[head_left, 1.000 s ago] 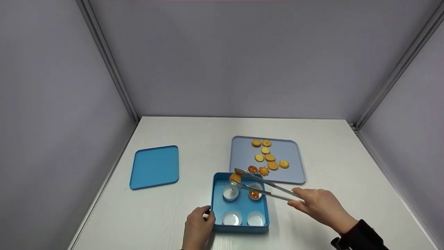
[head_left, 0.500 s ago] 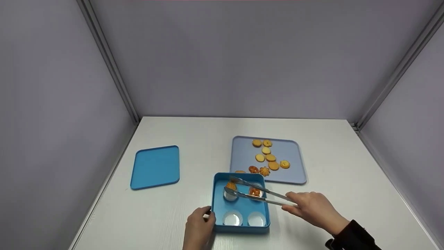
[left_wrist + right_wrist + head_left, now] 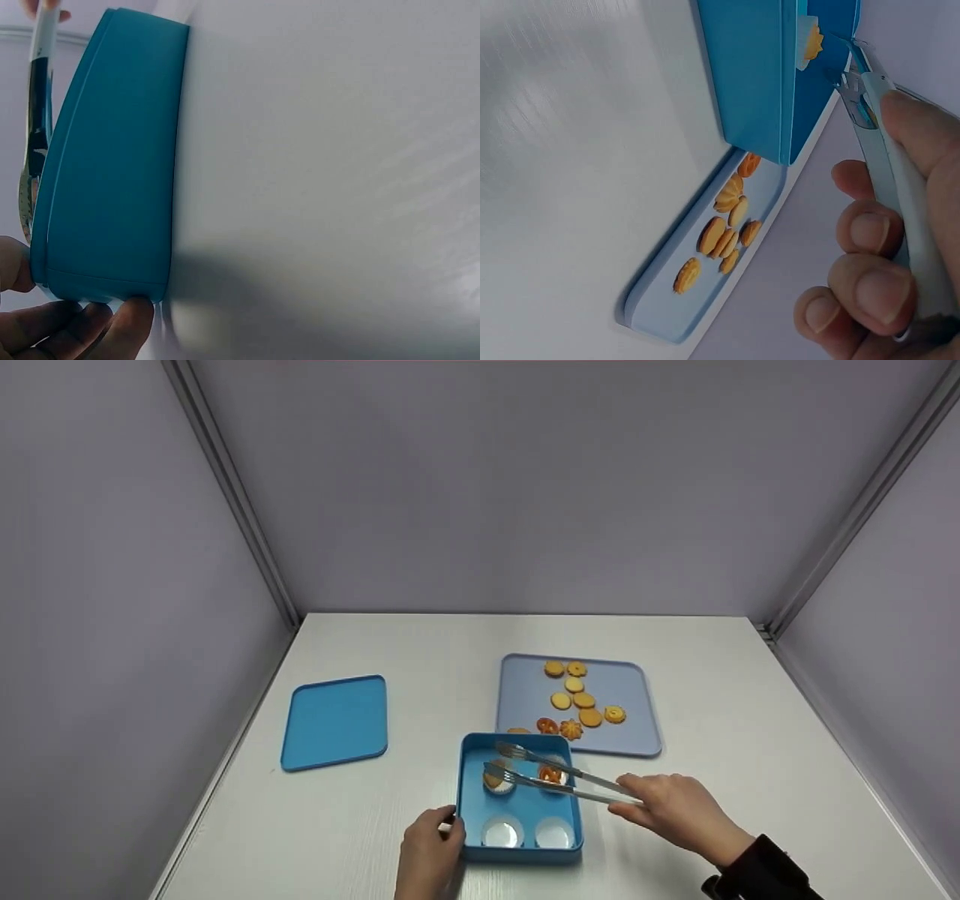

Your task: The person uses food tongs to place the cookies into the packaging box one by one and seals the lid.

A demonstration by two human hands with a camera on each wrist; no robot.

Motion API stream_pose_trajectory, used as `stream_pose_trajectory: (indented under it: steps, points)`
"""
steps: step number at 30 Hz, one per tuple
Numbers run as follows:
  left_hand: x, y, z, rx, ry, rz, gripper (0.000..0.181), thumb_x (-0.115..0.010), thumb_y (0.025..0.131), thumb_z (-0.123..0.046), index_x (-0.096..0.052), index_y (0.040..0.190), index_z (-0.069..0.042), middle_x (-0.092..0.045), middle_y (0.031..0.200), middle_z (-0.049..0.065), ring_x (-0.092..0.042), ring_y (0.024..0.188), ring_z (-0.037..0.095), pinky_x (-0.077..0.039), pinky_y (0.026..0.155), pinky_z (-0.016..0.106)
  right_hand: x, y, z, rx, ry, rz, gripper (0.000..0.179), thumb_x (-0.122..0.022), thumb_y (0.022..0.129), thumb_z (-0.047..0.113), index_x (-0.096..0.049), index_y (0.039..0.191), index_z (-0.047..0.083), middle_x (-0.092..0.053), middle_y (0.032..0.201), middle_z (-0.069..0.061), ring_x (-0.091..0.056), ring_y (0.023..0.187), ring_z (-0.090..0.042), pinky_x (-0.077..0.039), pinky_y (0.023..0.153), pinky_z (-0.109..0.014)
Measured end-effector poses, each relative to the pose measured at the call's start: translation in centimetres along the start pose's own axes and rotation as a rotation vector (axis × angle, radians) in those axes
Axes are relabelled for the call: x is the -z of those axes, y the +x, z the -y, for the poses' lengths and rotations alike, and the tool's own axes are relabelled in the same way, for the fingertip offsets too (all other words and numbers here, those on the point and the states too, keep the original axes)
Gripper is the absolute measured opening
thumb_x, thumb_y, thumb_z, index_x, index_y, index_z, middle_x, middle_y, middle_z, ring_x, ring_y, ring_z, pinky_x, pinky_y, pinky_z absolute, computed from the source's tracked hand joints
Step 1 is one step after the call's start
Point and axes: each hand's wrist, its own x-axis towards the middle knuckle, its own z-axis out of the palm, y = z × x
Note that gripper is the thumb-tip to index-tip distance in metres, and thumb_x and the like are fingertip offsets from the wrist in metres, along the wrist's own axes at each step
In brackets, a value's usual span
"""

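In the head view my right hand [image 3: 679, 812] grips metal tongs [image 3: 600, 782], their tips apart above the blue box [image 3: 517, 856]. A golden cookie [image 3: 493, 777] lies in the back-left white paper cup [image 3: 500, 790], partly hidden by the tongs. The back-right cup bears a pretzel-shaped cookie [image 3: 550, 775]. Two front cups, left [image 3: 502, 832] and right [image 3: 554, 833], have no cookie. My left hand [image 3: 430, 847] holds the box near its front-left corner; in the left wrist view its fingers [image 3: 129, 326] touch the outer wall and the thumb is at the rim.
Behind the box, a lilac tray [image 3: 634, 739] bears several cookies [image 3: 590, 717], its front-left edge hidden by the box. To the left lies a flat blue tray-like lid [image 3: 335, 724]. Grey panels [image 3: 480, 510] enclose the white table [image 3: 420, 660] at the back and sides.
The tongs have moved down and left over the box. The golden cookie they carried now sits in the back-left cup, out of their tips. My left hand has stayed in place.
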Motion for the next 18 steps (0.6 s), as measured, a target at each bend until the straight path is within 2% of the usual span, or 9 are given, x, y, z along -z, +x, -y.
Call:
stream_pose_trajectory:
  steps: [8,11,18]
  points:
    - [-0.5,-0.2,0.3,-0.013,-0.012,-0.035,0.022,-0.069,0.091,-0.012,-0.075,0.111,-0.003,-0.069,0.092,0.0,-0.071,0.081,0.015,-0.061,0.07,0.033,0.3,-1.0,-0.6,-0.004,-0.027,-0.078,0.028,-0.072,0.093,0.043,-0.064,0.102,0.018,-0.065,0.071,0.012,-0.051,0.057,-0.001,-0.042,0.048,-0.027]
    - [-0.5,-0.2,0.3,0.003,-0.015,-0.025,0.023,-0.069,0.091,-0.012,-0.075,0.111,-0.002,-0.069,0.093,0.001,-0.071,0.082,0.016,-0.061,0.07,0.034,0.4,-1.2,-0.7,0.0,-0.018,-0.09,0.027,-0.073,0.092,0.042,-0.065,0.102,0.018,-0.065,0.072,0.012,-0.049,0.058,0.0,-0.043,0.049,-0.027]
    - [-0.3,0.0,0.1,0.022,-0.018,-0.012,0.024,-0.069,0.092,-0.012,-0.074,0.113,-0.001,-0.069,0.094,0.001,-0.07,0.083,0.016,-0.061,0.071,0.034,0.1,-0.8,0.0,-0.009,0.016,-0.035,0.03,-0.069,0.095,0.045,-0.066,0.104,0.016,-0.068,0.074,0.008,-0.055,0.058,-0.002,-0.044,0.049,-0.028]
